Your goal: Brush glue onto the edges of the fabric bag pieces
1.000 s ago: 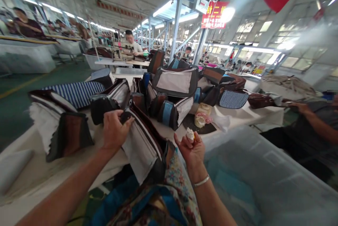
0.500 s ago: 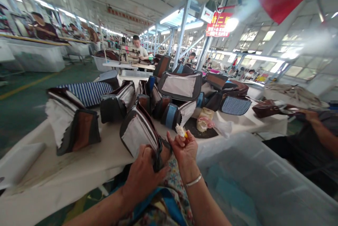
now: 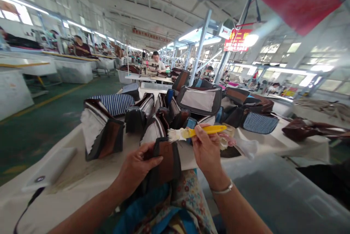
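My left hand (image 3: 138,166) is closed on the top edge of a brown and dark grey bag (image 3: 165,159) that stands on my lap against the table edge. My right hand (image 3: 206,150) pinches a yellow-handled brush (image 3: 201,131). The brush lies level, its white bristles (image 3: 173,135) pointing left just above the bag. A metal bracelet sits on my right wrist.
Several unfinished bags (image 3: 201,99) crowd the white table (image 3: 82,175), one brown and white bag (image 3: 100,133) at the left. A phone (image 3: 41,179) with a cable lies near the table's left edge. A clear plastic bin (image 3: 273,190) stands right. Other workers sit at distant machines.
My left hand drew the bag toward my lap and turned its brown side up. My right hand rose and turned the brush level, so its yellow handle now shows. The view swung right.
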A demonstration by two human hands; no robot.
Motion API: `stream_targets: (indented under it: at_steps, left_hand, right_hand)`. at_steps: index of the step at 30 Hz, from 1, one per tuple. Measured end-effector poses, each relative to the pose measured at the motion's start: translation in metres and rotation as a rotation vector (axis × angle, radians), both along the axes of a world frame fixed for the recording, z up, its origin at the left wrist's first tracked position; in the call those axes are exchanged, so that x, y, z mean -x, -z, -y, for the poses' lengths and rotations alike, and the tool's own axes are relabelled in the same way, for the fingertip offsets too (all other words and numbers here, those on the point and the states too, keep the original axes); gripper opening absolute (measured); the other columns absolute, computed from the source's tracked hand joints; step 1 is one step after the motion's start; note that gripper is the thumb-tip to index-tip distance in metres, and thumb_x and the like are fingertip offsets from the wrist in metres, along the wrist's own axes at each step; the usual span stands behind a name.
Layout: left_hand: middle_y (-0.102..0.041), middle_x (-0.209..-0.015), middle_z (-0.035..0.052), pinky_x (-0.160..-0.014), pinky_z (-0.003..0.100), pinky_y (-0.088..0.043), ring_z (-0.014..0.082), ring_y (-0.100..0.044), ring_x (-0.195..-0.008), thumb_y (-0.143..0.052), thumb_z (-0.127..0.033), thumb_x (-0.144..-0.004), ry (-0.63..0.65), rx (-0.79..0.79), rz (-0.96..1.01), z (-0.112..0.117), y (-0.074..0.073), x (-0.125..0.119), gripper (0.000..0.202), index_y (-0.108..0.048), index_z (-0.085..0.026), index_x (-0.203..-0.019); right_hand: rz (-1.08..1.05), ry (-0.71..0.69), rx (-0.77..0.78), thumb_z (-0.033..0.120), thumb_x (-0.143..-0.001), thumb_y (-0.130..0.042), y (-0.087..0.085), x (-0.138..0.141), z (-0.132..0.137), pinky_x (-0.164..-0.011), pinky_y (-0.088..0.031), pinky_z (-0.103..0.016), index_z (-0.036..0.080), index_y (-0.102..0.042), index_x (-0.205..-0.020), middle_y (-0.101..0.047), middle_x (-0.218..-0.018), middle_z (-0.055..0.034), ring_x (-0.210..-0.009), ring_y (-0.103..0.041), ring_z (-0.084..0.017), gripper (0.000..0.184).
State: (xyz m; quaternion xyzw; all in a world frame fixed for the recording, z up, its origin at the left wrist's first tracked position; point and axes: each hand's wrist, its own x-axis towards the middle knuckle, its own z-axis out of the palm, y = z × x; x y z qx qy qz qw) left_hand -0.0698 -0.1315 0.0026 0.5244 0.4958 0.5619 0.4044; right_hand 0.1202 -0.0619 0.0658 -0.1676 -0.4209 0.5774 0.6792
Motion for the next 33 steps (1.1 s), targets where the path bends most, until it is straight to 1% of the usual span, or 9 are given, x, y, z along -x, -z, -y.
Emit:
stream_targets:
  at_steps: [5, 10, 12, 15, 20, 22, 27, 30, 33]
  left_hand:
    - [-0.071, -0.106, 0.0018, -0.097, 0.034, -0.048, 0.0235, -0.063, -0.107, -0.077, -0.032, -0.074, -0.058, -0.003, 0.032, -0.003, -0.009, 0.003, 0.03, -0.074, -0.022, -0.103]
    - [-0.069, -0.104, 0.001, -0.091, 0.029, -0.049, 0.0207, -0.063, -0.103, -0.078, -0.031, -0.076, -0.037, -0.005, 0.067, 0.001, -0.016, 0.014, 0.024, -0.076, -0.022, -0.098]
    - [-0.069, -0.107, 0.0008, -0.091, 0.028, -0.049, 0.0204, -0.063, -0.104, -0.078, -0.031, -0.076, -0.014, 0.006, 0.091, 0.001, -0.016, 0.016, 0.027, -0.076, -0.024, -0.102]
    - [-0.07, -0.112, 0.0017, -0.09, 0.029, -0.05, 0.0215, -0.064, -0.106, -0.077, -0.03, -0.078, 0.039, 0.044, 0.153, 0.001, -0.017, 0.017, 0.031, -0.074, -0.025, -0.108]
    - [-0.07, -0.116, 0.0024, -0.088, 0.029, -0.05, 0.023, -0.064, -0.108, -0.077, -0.033, -0.077, -0.001, 0.08, 0.154, 0.0, -0.025, 0.023, 0.034, -0.073, -0.025, -0.11]
    - [-0.07, -0.117, 0.0025, -0.089, 0.029, -0.05, 0.0233, -0.063, -0.11, -0.077, -0.035, -0.077, -0.017, 0.095, 0.125, 0.001, -0.028, 0.025, 0.035, -0.073, -0.024, -0.111]
    - [-0.071, -0.117, 0.0023, -0.088, 0.027, -0.051, 0.0224, -0.065, -0.107, -0.077, -0.033, -0.076, 0.048, 0.128, 0.18, 0.0, -0.029, 0.026, 0.038, -0.073, -0.024, -0.112]
    - [-0.072, -0.115, 0.0016, -0.086, 0.025, -0.052, 0.0203, -0.066, -0.104, -0.078, -0.031, -0.076, 0.078, 0.15, 0.23, -0.001, -0.029, 0.027, 0.039, -0.072, -0.024, -0.114]
    - [-0.073, -0.114, 0.002, -0.082, 0.023, -0.053, 0.0201, -0.068, -0.1, -0.08, -0.031, -0.073, 0.046, 0.183, 0.259, -0.001, -0.03, 0.031, 0.039, -0.074, -0.024, -0.111]
  right_hand:
    - [0.518, -0.007, -0.498, 0.029, -0.088, -0.068, -0.015, 0.026, -0.007, -0.065, -0.051, -0.025, 0.021, -0.064, -0.086, -0.059, -0.074, 0.0028, -0.064, -0.055, -0.011, 0.009]
    - [0.858, 0.125, -0.821, 0.023, -0.093, -0.06, -0.018, 0.013, -0.026, -0.1, -0.047, -0.039, 0.022, -0.063, -0.084, -0.062, -0.079, 0.0011, -0.08, -0.06, -0.015, 0.01]
    - [0.915, 0.197, -0.869, 0.022, -0.093, -0.059, -0.024, 0.005, -0.029, -0.104, -0.044, -0.042, 0.023, -0.062, -0.084, -0.062, -0.078, 0.0009, -0.082, -0.06, -0.016, 0.01]
    - [0.841, 0.223, -0.884, 0.021, -0.093, -0.06, -0.033, 0.003, -0.024, -0.104, -0.046, -0.042, 0.024, -0.061, -0.088, -0.063, -0.081, 0.0006, -0.084, -0.063, -0.017, 0.006]
    - [0.929, 0.03, -1.13, 0.021, -0.094, -0.058, -0.038, 0.009, -0.021, -0.104, -0.048, -0.042, 0.023, -0.058, -0.091, -0.065, -0.082, 0.0016, -0.077, -0.063, -0.014, 0.004]
    - [0.995, 0.034, -1.174, 0.02, -0.094, -0.056, -0.041, 0.004, -0.023, -0.103, -0.049, -0.042, 0.023, -0.056, -0.09, -0.065, -0.081, 0.0018, -0.073, -0.062, -0.014, 0.005]
    - [1.008, 0.148, -1.204, 0.018, -0.095, -0.055, -0.052, -0.007, -0.02, -0.103, -0.049, -0.043, 0.024, -0.055, -0.092, -0.065, -0.082, 0.0013, -0.079, -0.064, -0.015, 0.006]
    - [0.987, 0.087, -1.175, 0.021, -0.095, -0.055, -0.048, -0.004, -0.022, -0.102, -0.049, -0.041, 0.024, -0.056, -0.092, -0.065, -0.081, 0.0013, -0.077, -0.063, -0.015, 0.004]
    - [1.107, 0.051, -1.098, 0.024, -0.095, -0.055, -0.045, -0.007, -0.028, -0.097, -0.051, -0.038, 0.023, -0.056, -0.088, -0.062, -0.079, 0.0005, -0.078, -0.062, -0.016, 0.008]
